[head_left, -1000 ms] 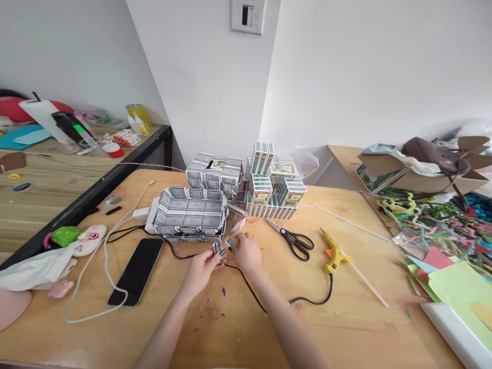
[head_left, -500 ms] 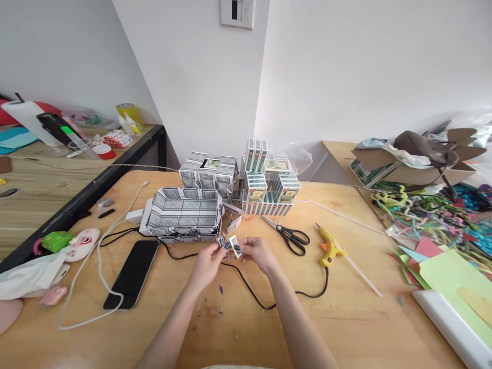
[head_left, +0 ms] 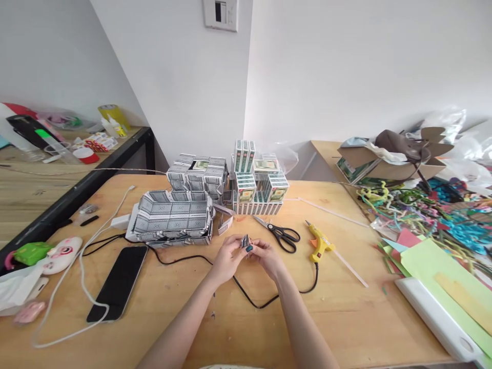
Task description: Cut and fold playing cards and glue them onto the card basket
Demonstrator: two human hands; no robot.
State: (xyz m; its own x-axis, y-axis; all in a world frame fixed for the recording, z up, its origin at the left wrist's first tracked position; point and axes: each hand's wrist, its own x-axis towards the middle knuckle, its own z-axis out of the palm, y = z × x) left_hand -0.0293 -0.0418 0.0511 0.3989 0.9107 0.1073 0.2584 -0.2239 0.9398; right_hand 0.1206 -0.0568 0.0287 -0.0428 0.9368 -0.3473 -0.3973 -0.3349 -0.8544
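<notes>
My left hand and my right hand meet over the middle of the table. Pinched between their fingertips are small folded playing cards with grey patterned edges, partly hidden by the fingers. Just behind to the left lies a tray-like shape built of grey patterned cards, with a second card structure behind it. A loose folded card piece rests beside the tray. Stacked card boxes stand beyond my hands. To my right are black-handled scissors and a yellow glue gun.
A black cord loops across the table below my hands. On the left lie a phone and a white cable. Coloured paper, pipe cleaners and a cardboard box crowd the right side.
My hands have come together, bringing the separately held card pieces into contact. The view has turned slightly to the right, so the table's contents appear further left.
</notes>
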